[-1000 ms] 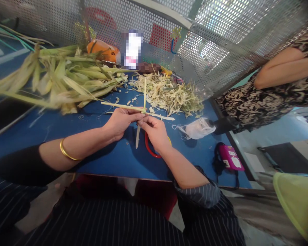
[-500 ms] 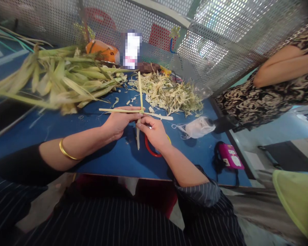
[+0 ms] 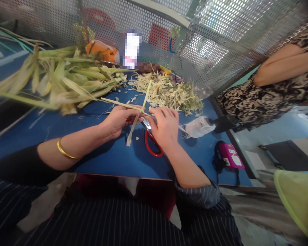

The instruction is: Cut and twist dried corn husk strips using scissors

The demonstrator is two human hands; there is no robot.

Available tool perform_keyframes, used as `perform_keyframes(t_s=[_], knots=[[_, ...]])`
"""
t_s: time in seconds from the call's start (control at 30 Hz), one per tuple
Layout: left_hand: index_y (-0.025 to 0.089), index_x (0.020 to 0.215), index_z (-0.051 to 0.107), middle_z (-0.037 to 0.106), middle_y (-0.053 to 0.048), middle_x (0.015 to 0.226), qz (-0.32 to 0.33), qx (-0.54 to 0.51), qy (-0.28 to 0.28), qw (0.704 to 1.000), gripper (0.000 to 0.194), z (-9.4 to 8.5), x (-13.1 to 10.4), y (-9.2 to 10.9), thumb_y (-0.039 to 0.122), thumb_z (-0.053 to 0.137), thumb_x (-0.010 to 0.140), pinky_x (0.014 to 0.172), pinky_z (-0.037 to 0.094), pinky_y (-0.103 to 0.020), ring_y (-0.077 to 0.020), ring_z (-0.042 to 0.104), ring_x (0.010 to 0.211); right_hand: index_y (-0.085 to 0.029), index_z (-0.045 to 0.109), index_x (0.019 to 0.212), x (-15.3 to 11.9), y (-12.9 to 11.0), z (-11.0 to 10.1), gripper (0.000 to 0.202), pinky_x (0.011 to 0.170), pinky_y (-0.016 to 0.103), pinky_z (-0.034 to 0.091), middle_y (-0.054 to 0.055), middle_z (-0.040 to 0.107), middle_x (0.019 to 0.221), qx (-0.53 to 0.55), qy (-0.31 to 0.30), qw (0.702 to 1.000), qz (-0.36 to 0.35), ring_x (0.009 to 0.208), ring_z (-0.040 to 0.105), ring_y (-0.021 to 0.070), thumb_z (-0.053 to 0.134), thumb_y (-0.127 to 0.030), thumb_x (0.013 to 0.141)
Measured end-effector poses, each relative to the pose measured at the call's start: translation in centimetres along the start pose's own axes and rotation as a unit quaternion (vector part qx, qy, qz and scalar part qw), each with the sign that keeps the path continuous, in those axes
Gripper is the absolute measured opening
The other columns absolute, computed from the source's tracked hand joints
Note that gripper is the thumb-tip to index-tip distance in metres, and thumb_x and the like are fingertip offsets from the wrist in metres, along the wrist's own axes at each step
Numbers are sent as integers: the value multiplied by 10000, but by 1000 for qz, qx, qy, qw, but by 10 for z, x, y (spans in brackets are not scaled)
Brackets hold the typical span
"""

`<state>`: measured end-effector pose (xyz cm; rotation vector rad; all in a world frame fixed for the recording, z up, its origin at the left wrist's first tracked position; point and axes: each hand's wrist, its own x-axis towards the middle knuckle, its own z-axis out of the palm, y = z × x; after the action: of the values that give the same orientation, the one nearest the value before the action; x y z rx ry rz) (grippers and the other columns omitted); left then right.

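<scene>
A cross of pale green husk strips (image 3: 145, 95) meets in a small knot between my hands. My left hand (image 3: 118, 119) pinches it just left of the knot, one strip sticking out to the left and one hanging below. My right hand (image 3: 165, 126) is closed round the right-hand strip, which its fingers mostly hide. Below my right hand lie scissors with red handles (image 3: 154, 154) on the blue table (image 3: 105, 159). Behind the hands is a heap of thin husk shreds (image 3: 174, 94); at the left is a pile of long husk leaves (image 3: 64, 78).
A lit phone (image 3: 131, 49) stands upright at the back beside an orange packet (image 3: 102, 51). To the right are a white stringy bundle (image 3: 199, 127) and a magenta pouch (image 3: 231, 155). A person with bent arms (image 3: 284, 66) is beyond the right edge.
The husk cross has turned clockwise in my hands. My right hand has shifted to the right, over the right-hand strip, uncovering more of the scissors.
</scene>
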<state>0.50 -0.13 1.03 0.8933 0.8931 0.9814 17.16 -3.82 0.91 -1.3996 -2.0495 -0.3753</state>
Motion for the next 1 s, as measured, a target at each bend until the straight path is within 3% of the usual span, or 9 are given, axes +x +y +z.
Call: perform_keyframes(t_s=[0.1, 0.27, 0.4, 0.47, 0.57, 0.63, 0.7, 0.8, 1.0], knots=[[129, 911, 715, 720, -59, 799, 12, 22, 11, 1000, 312, -1, 1, -4, 244, 788, 631, 640, 514, -239, -133, 652, 688, -198, 621, 870, 0, 1, 6, 258, 921, 354, 322, 26, 662, 748, -15, -58, 998, -23, 743, 587, 163, 404, -303, 963], [127, 819, 733, 702, -45, 741, 67, 66, 36, 995, 271, -3, 5, -14, 263, 812, 599, 475, 402, -179, -96, 589, 607, -174, 612, 749, -1, -9, 6, 318, 803, 331, 342, 34, 650, 690, 8, -109, 992, -56, 679, 559, 154, 390, -267, 957], [132, 795, 735, 704, -53, 745, 40, 56, 25, 997, 237, -2, 4, -9, 260, 805, 608, 422, 343, -172, -84, 570, 570, -174, 620, 694, 2, -6, 0, 356, 761, 321, 368, 24, 636, 658, 163, -163, 972, 45, 665, 559, 148, 437, -355, 939], [130, 811, 729, 709, -62, 768, 7, 40, 17, 999, 220, -2, 3, -2, 245, 787, 632, 415, 344, -168, -81, 573, 562, -176, 643, 710, 6, 1, -2, 420, 709, 300, 400, 21, 635, 662, 316, -179, 915, 175, 659, 570, 144, 432, -471, 923], [121, 837, 721, 712, -83, 808, -41, 26, -6, 999, 192, -2, 0, 5, 245, 732, 691, 405, 353, -167, -89, 591, 567, -177, 676, 812, 10, 10, 0, 427, 639, 270, 437, 14, 634, 706, 519, -139, 772, 340, 636, 572, 125, 534, -580, 825], [120, 837, 717, 712, -99, 833, -64, 31, -37, 997, 207, -2, -2, 5, 296, 699, 729, 406, 363, -176, -105, 607, 583, -179, 675, 831, 11, 12, 4, 371, 579, 244, 430, -10, 609, 689, 592, -103, 699, 388, 574, 534, 92, 671, -535, 729], [119, 792, 712, 707, -101, 826, -63, 59, -60, 994, 251, -2, -4, 3, 363, 703, 732, 409, 361, -181, -106, 601, 578, -174, 672, 814, 11, 12, 7, 323, 530, 221, 407, -33, 579, 653, 627, -83, 659, 407, 530, 498, 67, 750, -452, 666], [130, 746, 714, 686, -68, 752, -35, 113, -57, 991, 280, -1, -6, -1, 392, 767, 662, 411, 342, -186, -94, 568, 550, -160, 668, 773, 9, 8, 11, 264, 519, 209, 410, -35, 575, 620, 641, -79, 641, 416, 522, 510, 62, 756, -382, 663], [138, 679, 717, 619, -26, 568, -26, 170, -49, 984, 190, 5, -7, 0, 301, 793, 616, 405, 303, -212, -92, 507, 479, -163, 660, 694, 6, 3, 18, 186, 490, 209, 406, -37, 563, 556, 614, -33, 665, 423, 475, 491, 61, 740, -325, 651]])
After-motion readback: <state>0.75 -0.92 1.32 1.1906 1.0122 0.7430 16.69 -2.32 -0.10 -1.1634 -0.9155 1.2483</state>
